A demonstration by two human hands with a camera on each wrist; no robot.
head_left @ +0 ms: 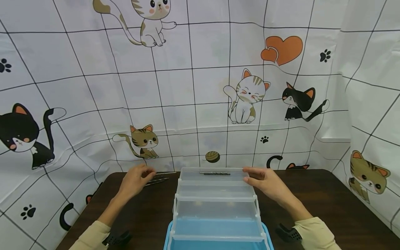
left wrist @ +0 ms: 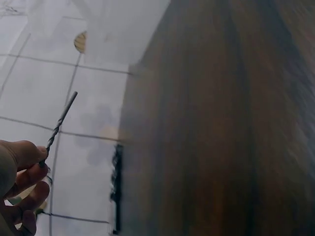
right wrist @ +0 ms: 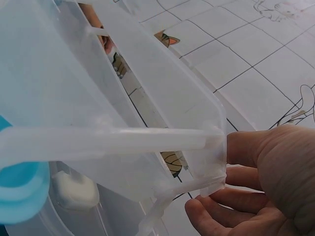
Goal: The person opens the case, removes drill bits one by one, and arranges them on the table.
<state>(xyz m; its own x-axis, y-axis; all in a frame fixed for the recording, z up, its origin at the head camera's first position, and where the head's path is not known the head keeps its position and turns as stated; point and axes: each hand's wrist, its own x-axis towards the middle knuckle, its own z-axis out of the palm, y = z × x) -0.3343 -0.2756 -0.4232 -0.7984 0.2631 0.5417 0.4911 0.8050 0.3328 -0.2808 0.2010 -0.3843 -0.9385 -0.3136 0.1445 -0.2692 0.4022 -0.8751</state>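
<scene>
The left hand (head_left: 135, 178) pinches a thin drill bit (left wrist: 61, 123) between thumb and fingertip, the gap closed around it, the plain end sticking out. It is at the far left of the brown table (head_left: 331, 201), near several loose drill bits (head_left: 157, 180). The right hand (head_left: 265, 182) has its thumb and fingers nearly closed on the right end of the clear top tray (head_left: 189, 174), how firmly is hard to tell. Another drill bit (head_left: 215, 173) lies in that tray, above the blue box (head_left: 269, 241).
</scene>
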